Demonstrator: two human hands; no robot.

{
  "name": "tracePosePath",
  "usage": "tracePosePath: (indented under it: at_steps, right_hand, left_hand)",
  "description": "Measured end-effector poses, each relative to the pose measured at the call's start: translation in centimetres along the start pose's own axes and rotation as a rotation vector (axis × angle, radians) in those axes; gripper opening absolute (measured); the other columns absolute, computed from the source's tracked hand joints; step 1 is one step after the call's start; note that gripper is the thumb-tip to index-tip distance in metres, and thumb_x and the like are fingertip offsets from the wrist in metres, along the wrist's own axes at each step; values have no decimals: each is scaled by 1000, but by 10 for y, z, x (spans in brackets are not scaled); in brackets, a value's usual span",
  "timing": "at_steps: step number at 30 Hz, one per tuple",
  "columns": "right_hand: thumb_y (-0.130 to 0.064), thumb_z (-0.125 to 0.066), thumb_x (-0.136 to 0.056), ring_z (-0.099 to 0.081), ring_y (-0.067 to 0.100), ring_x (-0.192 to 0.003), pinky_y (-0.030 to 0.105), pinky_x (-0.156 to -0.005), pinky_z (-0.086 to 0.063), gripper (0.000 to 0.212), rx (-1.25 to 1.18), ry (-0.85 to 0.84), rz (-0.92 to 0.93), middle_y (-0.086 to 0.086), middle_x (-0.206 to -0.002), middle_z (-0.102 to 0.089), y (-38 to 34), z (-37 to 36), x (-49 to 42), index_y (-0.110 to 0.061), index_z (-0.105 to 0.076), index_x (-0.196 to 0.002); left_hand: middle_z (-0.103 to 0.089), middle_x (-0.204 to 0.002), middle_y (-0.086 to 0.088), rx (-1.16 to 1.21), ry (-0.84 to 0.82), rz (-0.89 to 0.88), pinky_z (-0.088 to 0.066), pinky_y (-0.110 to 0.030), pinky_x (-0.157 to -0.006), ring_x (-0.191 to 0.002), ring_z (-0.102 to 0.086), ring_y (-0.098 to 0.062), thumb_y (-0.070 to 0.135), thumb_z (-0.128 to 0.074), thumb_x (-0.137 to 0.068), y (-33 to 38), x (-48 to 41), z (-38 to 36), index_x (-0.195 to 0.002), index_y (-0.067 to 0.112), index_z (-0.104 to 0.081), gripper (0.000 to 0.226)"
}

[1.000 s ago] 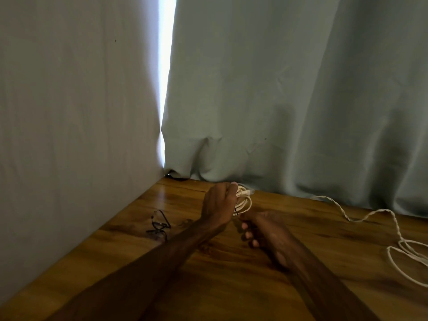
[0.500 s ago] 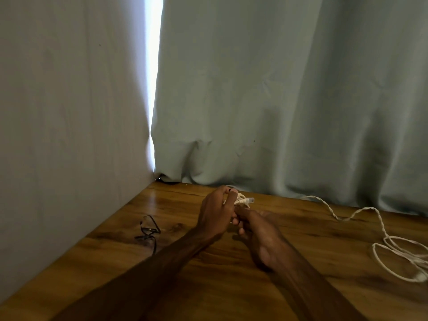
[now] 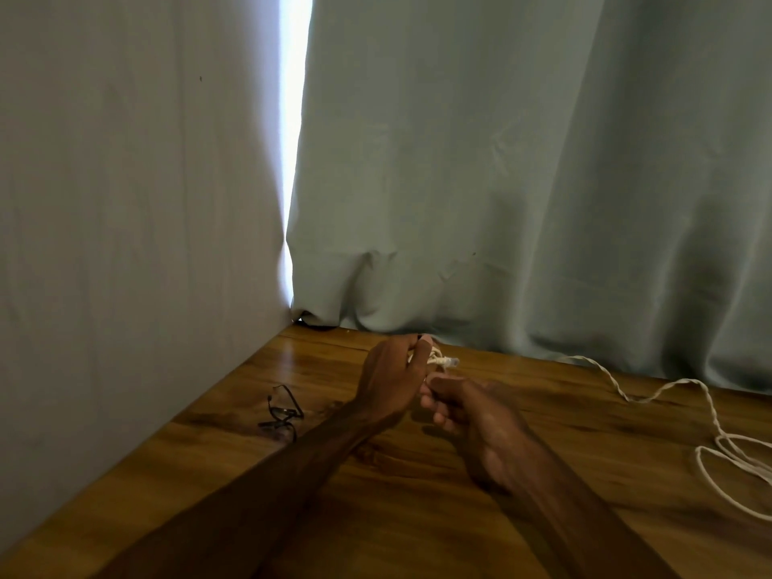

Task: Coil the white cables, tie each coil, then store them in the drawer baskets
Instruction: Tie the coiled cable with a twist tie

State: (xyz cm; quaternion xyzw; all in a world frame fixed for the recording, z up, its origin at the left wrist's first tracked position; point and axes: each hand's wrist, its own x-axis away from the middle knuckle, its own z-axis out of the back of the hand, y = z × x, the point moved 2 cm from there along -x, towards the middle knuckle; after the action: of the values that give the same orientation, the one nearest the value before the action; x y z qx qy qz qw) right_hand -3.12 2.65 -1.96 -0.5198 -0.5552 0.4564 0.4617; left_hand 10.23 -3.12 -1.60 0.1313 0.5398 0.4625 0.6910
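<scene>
A: How many cables?
B: Two white ones. A small coil (image 3: 436, 359) is gripped in the left hand (image 3: 392, 378), right of the black tangle (image 3: 284, 411), plug poking out. A loose cable (image 3: 651, 395) lies on the wooden table (image 3: 376, 516), much farther right of that tangle.
A: And the right hand (image 3: 472, 415)?
B: Fingers curled, just below the coil. Whether it pinches anything, I cannot tell.
A: The tangle?
B: One, thin and too small to make out.
</scene>
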Motion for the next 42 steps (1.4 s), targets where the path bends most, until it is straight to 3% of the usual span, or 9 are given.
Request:
tracePosePath:
  at_steps: [3,8,13,18,23,30,35,39,42]
  right_hand:
    - [-6,-70,-92,-70,18,-70,49,-93,-57,16,-23,-29,45,17,-91,-77,-4,-3,2,-1,-76,-105]
    - [3,-60,-96,-77,24,-89,28,-73,-62,20,-57,-124,83,22,-104,-77,-16,-1,3,4,-73,-111]
    - [11,-67,-87,-74,34,-106,35,-85,-62,30,-99,-228,72,23,-111,-75,-21,9,4,4,-71,-116]
    - [12,-66,-87,-73,33,-108,42,-93,-59,31,-48,-274,77,22,-114,-75,-24,12,4,3,-71,-116]
    - [17,-62,-87,-74,34,-105,42,-91,-59,33,23,-302,76,22,-112,-75,-31,16,7,5,-70,-116]
    - [-2,-73,-87,-77,35,-93,35,-77,-65,22,146,-249,173,26,-101,-76,-32,22,3,8,-73,-107]
    - [7,-66,-90,-74,37,-103,47,-89,-61,29,215,-369,131,20,-111,-76,-35,25,7,1,-72,-117]
    - [4,-77,-82,-76,35,-96,44,-84,-62,26,263,-289,168,19,-103,-78,-32,23,7,1,-76,-108]
    - [-2,-78,-81,-78,32,-87,38,-74,-64,24,248,-228,206,21,-96,-78,-34,24,6,3,-75,-104]
  left_hand:
    - [-76,-87,8,31,1,32,-58,-35,-75,-80,-70,-5,38,-44,-106,-3,-2,2,-102,23,-77,37]
    - [-78,-96,7,212,-48,105,-60,-43,-86,-91,-73,-8,35,-49,-101,-6,-4,3,-110,22,-77,32]
    - [-79,-93,2,347,-113,176,-62,-48,-85,-89,-76,-15,39,-49,-92,-4,-2,0,-109,22,-77,37]
    - [-79,-91,-4,398,-146,227,-62,-53,-83,-86,-77,-21,35,-49,-91,0,-1,-5,-101,18,-78,36]
    - [-78,-86,-3,364,-150,238,-60,-53,-85,-87,-75,-22,37,-49,-88,0,-3,-2,-92,19,-79,36]
    - [-78,-89,-2,269,-243,129,-60,-54,-82,-85,-75,-20,35,-48,-98,1,1,-3,-101,18,-78,34]
    - [-78,-91,-5,312,-253,153,-58,-56,-88,-91,-75,-23,28,-47,-101,2,2,1,-99,17,-78,33]
    - [-78,-92,-9,348,-286,163,-58,-56,-88,-92,-75,-29,29,-48,-98,3,3,2,-97,13,-78,34]
    - [-74,-85,-13,341,-303,172,-57,-49,-76,-81,-72,-28,31,-49,-102,5,5,0,-90,7,-74,36]
